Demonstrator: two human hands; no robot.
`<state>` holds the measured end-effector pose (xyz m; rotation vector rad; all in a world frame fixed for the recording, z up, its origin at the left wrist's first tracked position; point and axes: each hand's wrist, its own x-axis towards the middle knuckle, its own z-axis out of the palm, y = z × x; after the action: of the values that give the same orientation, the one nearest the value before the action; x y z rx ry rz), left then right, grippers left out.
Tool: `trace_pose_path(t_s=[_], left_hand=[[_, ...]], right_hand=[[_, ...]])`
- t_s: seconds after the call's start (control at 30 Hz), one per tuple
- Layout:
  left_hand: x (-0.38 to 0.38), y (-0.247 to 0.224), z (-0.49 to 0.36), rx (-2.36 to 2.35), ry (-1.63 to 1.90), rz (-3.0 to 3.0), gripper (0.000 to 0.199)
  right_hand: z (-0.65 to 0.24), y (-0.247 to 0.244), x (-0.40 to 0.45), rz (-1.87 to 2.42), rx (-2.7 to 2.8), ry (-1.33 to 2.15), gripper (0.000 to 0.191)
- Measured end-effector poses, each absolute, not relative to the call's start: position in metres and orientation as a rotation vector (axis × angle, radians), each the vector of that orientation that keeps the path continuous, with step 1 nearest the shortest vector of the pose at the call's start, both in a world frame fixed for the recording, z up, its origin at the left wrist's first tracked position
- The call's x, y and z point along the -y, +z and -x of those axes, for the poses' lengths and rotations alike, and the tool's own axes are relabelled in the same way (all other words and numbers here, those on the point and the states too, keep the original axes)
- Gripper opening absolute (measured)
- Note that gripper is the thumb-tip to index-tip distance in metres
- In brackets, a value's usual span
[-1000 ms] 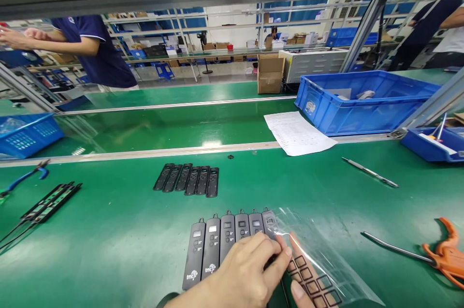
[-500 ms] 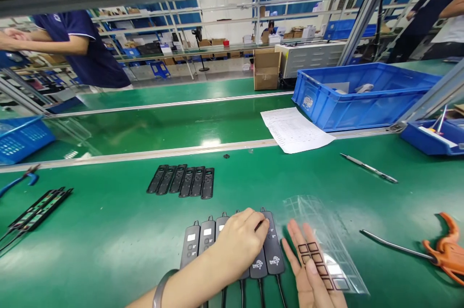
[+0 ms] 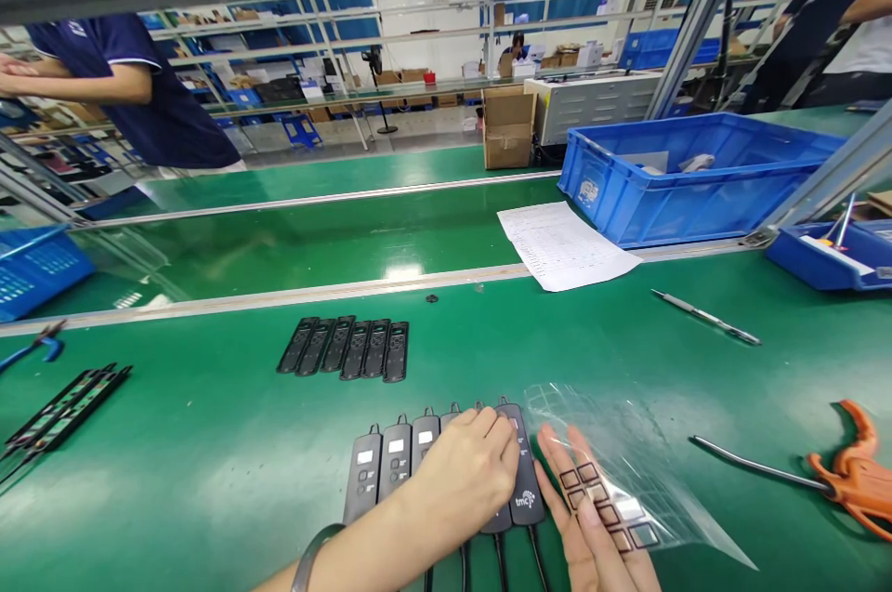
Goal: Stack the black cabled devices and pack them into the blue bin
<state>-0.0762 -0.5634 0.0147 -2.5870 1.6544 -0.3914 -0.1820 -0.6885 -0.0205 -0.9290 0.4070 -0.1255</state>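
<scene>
Green bench (image 3: 209,443), left hand (image 3: 466,471) fingers on remotes (image 3: 390,471), film (image 3: 613,471) beside

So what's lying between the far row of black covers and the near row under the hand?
Nothing: in the head view, only bare green mat lies between the black covers and the near row of remotes under the left hand.

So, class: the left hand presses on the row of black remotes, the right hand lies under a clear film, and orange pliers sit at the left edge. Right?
Not quite. In the head view the orange pliers sit at the right edge, not the left. The rest holds: left hand on the remotes, right hand under the film.
</scene>
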Motion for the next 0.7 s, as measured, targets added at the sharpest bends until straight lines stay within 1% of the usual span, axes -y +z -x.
trace_pose_path(t_s=[0.1,0.2,0.3,0.37,0.47,0.57,0.63,0.7], left_hand=[[0.559,0.022,0.074,-1.669,-0.247,2.652,0.02],[0.54,0.029,0.065,-1.714,-0.156,2.889,0.031],[0.509,0.035,0.056,-1.528,-0.247,3.051,0.035],[0.484,0.038,0.054,-1.407,-0.318,3.083,0.034],[0.45,0.04,0.056,-1.295,-0.406,3.115,0.032],[0.424,0.041,0.061,-1.193,-0.507,3.129,0.032],[0.411,0.04,0.065,-1.123,-0.561,3.151,0.032],[0.4,0.038,0.068,-1.054,-0.592,3.177,0.032]], right_hand=[[0.183,-0.027,0.697,0.987,-0.406,-0.136,0.044],[0.179,-0.027,0.716,1.026,-0.501,-0.212,0.047],[0.162,-0.007,0.744,1.052,-0.611,-0.306,0.059],[0.142,0.015,0.763,1.108,-0.577,-0.371,0.061],[0.101,0.047,0.786,1.185,-0.415,-0.568,0.053],[0.053,0.063,0.802,1.252,-0.209,-0.812,0.054],[0.025,0.063,0.808,1.201,-0.222,-0.817,0.049],[0.005,0.058,0.811,1.123,-0.32,-0.715,0.034]])
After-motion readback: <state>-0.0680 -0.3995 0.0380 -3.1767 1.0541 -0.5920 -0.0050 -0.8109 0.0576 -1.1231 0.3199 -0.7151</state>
